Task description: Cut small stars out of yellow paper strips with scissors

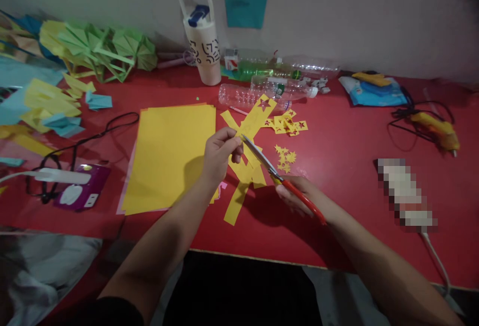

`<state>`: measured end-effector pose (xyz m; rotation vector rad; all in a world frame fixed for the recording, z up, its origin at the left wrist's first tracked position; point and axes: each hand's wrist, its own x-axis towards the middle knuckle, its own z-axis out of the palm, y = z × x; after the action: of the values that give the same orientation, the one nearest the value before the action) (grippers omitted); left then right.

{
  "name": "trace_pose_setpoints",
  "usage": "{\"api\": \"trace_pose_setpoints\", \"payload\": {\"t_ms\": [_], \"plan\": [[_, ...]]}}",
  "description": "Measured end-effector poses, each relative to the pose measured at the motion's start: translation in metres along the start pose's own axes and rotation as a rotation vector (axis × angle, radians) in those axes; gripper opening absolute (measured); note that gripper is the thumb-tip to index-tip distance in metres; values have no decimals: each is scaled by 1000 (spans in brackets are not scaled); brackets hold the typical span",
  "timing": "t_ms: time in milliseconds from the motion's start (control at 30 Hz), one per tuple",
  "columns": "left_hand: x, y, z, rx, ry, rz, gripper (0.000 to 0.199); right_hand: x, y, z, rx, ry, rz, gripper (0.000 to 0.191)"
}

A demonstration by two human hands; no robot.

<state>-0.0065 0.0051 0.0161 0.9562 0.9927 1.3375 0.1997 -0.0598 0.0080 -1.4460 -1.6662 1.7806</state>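
Observation:
My left hand pinches a small yellow piece at the tips of its thumb and fingers. Red-handled scissors are held in my right hand, their blades pointing up and left, with the tip touching or very near that piece. Under and beyond the hands lie crossed yellow paper strips, one with a star-shaped hole near its top end. Small cut-out yellow stars lie right of the blades, and yellow scraps with star holes sit behind them. A stack of yellow sheets is left of my left hand.
A white tumbler and plastic bottles stand or lie along the wall. Folded paper pieces and a purple box are at left. At right are a wipes pack, a yellow glue gun and a blurred-out object with a cable.

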Motion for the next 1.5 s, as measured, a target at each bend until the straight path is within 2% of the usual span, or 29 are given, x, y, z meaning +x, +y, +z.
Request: {"api": "trace_pose_setpoints", "payload": {"t_ms": [900,1133,1500], "plan": [[1,-2,-3,45,-11,22,16,0,1,-2,8,-4,-10,55],[-1,-2,-2,75,-53,47,16,2,4,2,98,-51,-20,56],[-1,-6,-7,109,-105,48,18,4,10,3,79,-45,-71,58]]}}
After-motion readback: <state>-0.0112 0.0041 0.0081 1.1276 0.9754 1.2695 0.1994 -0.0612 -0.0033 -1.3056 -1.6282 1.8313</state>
